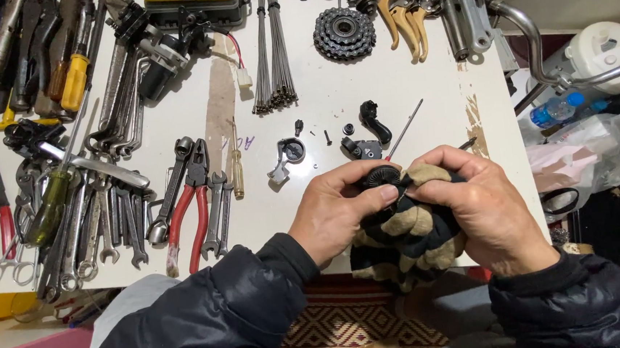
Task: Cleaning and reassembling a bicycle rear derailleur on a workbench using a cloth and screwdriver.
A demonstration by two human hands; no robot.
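Both hands meet at the near edge of the white table (362,83), over the lap. The left hand (338,208) pinches a small black ridged round part (383,175) between thumb and fingers, closed tight on it. The right hand (483,209) is wrapped around a striped tan and black cloth (402,236), fingers curled, pressing the cloth up against the round part. The cloth bunches below both hands and hangs off the table edge. Both arms are in dark puffy jacket sleeves.

Just beyond the hands on the table: a black curved lever piece (373,119), a small black block part (363,148), a thin metal rod (405,129) lying at a slant, a grey round housing (288,156), and a few loose little screws and bits around them.

Farther back: a stacked gear cluster (344,32), a bundle of spokes (271,49), and yellow-tipped brake levers (403,22).

Left of the hands: red-handled pliers (188,204), a row of wrenches (110,224), a small yellow screwdriver (236,164), and a larger green-handled screwdriver (50,207). More tools pile at the far left. A patterned rug (349,316) shows under the table edge. To the right sit a plastic bottle (556,109) and clear plastic bags (592,150).
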